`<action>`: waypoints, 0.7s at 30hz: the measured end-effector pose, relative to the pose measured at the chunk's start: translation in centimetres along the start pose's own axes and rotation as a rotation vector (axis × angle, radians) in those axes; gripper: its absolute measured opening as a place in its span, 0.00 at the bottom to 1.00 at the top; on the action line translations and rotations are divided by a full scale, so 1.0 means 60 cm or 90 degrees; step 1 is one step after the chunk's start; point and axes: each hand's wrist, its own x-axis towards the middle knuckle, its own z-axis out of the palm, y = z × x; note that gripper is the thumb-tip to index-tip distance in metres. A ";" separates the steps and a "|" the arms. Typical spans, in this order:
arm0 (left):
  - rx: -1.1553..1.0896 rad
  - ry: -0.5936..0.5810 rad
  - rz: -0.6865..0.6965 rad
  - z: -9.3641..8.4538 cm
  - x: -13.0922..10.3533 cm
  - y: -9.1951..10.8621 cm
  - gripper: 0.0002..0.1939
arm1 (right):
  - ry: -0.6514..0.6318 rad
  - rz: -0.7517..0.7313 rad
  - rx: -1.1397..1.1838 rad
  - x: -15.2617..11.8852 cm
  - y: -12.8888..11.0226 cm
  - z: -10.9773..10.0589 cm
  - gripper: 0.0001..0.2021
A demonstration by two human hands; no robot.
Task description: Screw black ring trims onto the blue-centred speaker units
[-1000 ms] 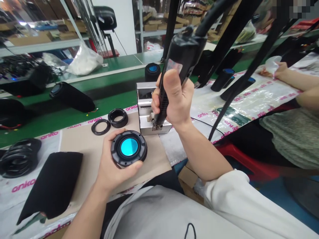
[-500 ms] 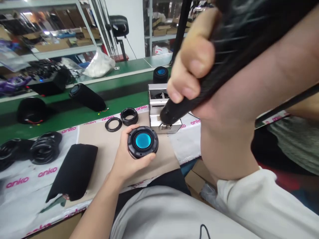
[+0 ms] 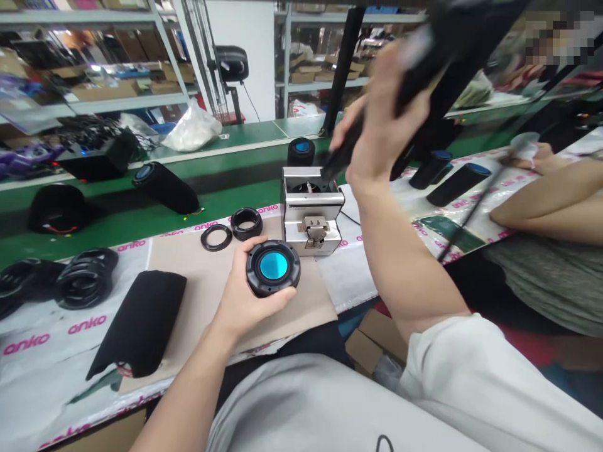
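Observation:
My left hand wraps round a black cylindrical speaker, stood on end with its shiny blue disc and black end ring facing up. My right hand, smeared by motion, is closed round a black electric screwdriver. Its lower end points down to the left, at the back right of a silver screw feeder. Left of the feeder lie a flat black ring and a thicker black ring. A black fabric sleeve rests left of my forearm.
More black rings are piled at the left. Another speaker lies on the green bench; one stands behind the feeder. At the right are a co-worker's arm and more speakers. A cardboard box sits below the table edge.
My right hand has lifted the screwdriver up and away from the feeder's front, uncovering the feeder and the speakers at the right. My left hand still holds the speaker in nearly the same place.

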 end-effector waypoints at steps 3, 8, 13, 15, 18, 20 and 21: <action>0.012 0.005 -0.002 0.001 -0.001 0.003 0.43 | 0.070 -0.125 0.086 -0.014 0.027 -0.009 0.15; 0.025 0.025 0.023 0.002 0.000 0.004 0.43 | -0.030 -0.045 0.134 -0.059 0.010 -0.022 0.22; 0.041 0.024 0.035 0.000 -0.001 0.000 0.43 | -0.082 0.036 0.128 -0.092 0.050 -0.022 0.34; 0.041 0.024 0.034 -0.001 -0.002 -0.002 0.44 | -0.093 0.036 0.124 -0.100 0.067 -0.020 0.33; 0.036 0.025 0.034 -0.003 -0.003 -0.003 0.44 | -0.101 0.040 0.124 -0.108 0.081 -0.019 0.33; 0.031 0.024 0.039 -0.003 -0.004 -0.004 0.44 | -0.108 0.050 0.137 -0.111 0.083 -0.021 0.33; 0.030 0.025 0.040 -0.002 -0.004 -0.004 0.44 | -0.116 0.065 0.143 -0.112 0.080 -0.023 0.33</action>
